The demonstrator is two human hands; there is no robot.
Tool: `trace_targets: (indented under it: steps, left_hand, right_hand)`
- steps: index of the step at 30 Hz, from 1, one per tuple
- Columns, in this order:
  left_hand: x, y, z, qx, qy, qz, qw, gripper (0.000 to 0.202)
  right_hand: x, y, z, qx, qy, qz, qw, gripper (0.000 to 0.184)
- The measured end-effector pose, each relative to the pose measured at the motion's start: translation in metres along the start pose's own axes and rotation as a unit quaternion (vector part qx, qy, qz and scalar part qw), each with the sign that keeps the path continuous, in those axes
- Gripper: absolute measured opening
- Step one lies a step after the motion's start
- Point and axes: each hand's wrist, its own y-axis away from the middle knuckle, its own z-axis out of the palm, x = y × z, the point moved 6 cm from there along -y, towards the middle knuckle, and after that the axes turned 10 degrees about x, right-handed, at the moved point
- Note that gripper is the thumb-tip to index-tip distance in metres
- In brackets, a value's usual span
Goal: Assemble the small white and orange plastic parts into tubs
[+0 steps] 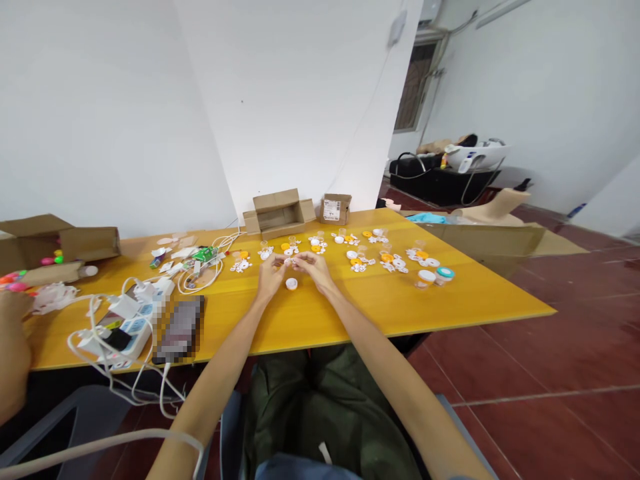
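My left hand (271, 275) and my right hand (315, 272) meet above the yellow table (330, 320), fingertips pinched together. Between them is a small white plastic part (289, 261); its exact shape is too small to make out. Just below the hands stands a small round white-topped piece (291, 284) with some orange on it. Beyond my hands lie several groups of white discs (242, 265), orange rings (373, 255) and clear little cups (320, 237). To the right stand a white-lidded jar (426, 279) and a teal-lidded jar (445, 275).
Left of me are a power strip (145, 313) with white chargers and cables, and a phone (180, 328). Another person's arm (13, 357) is at the far left, near an open box (93, 243). Two cardboard boxes (280, 223) stand at the back. The table's right corner is (550, 311).
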Motion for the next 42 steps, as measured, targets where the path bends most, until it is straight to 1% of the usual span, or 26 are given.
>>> trace_targets:
  steps: [5,11,17,22,27,35,42]
  left_hand:
    - [0.001,0.001,0.003,-0.004,0.032,0.003,0.999,0.017]
    - [0.0,0.001,0.004,-0.009,0.047,-0.006,0.999,0.019]
    - [-0.002,0.0,0.004,-0.007,0.052,-0.03,0.998,0.02]
    - [-0.003,0.0,0.004,-0.01,0.048,-0.049,0.998,0.017]
    - [-0.001,0.0,0.004,-0.006,0.06,-0.058,0.996,0.012]
    - [0.0,-0.002,0.003,0.005,0.057,-0.058,0.997,0.013]
    - [-0.003,-0.001,0.003,-0.001,0.053,-0.07,0.996,0.01]
  right_hand:
    - [0.0,0.001,0.001,-0.004,-0.009,0.011,1.0,0.035]
    - [0.0,0.002,0.001,0.008,-0.026,0.011,1.0,0.037]
    - [-0.001,0.001,0.001,0.013,-0.008,-0.008,1.0,0.039]
    - [-0.005,0.0,0.0,0.008,0.027,-0.037,0.999,0.036]
    - [-0.008,-0.001,0.001,0.003,0.032,-0.057,0.998,0.033]
    - [-0.008,-0.001,0.001,0.008,0.031,-0.067,0.997,0.031]
    - [-0.011,0.001,0.003,0.004,0.048,-0.074,0.996,0.027]
